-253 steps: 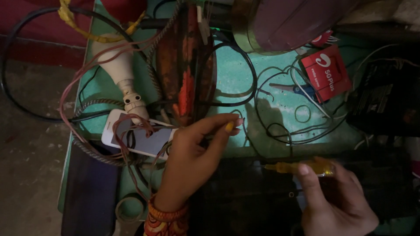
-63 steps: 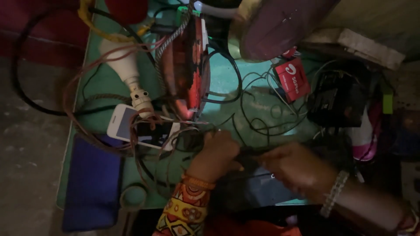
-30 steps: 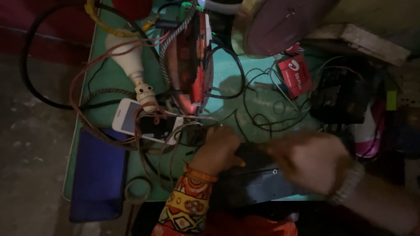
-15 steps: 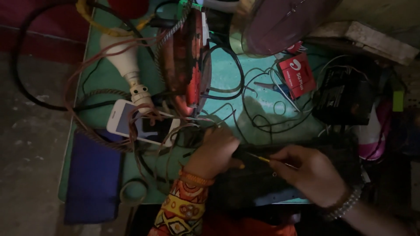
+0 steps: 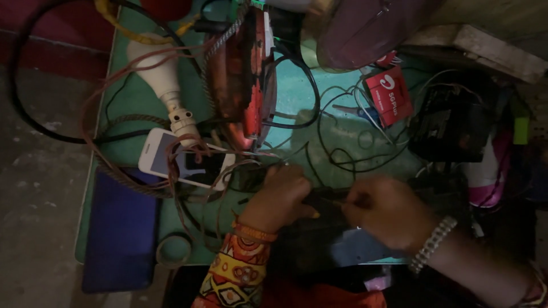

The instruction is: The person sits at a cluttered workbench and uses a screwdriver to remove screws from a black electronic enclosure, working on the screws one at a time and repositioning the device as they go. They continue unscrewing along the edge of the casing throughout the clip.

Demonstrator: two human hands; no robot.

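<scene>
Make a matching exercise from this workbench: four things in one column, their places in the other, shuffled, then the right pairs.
Things:
1. white phone
2. red card packet
3. tape roll
4. left hand

Places:
A. near the table's front left edge
B. under tangled wires, below the white bulb-shaped housing
C. pressing on the dark device at the front
D. right of the wires, on the green top

Pairs: 1-B, 2-D, 3-A, 4-C

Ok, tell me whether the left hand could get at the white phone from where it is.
Probably yes. The left hand rests on the dark device just right of the white phone, with nothing solid between. But reddish wires lie looped over the phone and could snag.
</scene>
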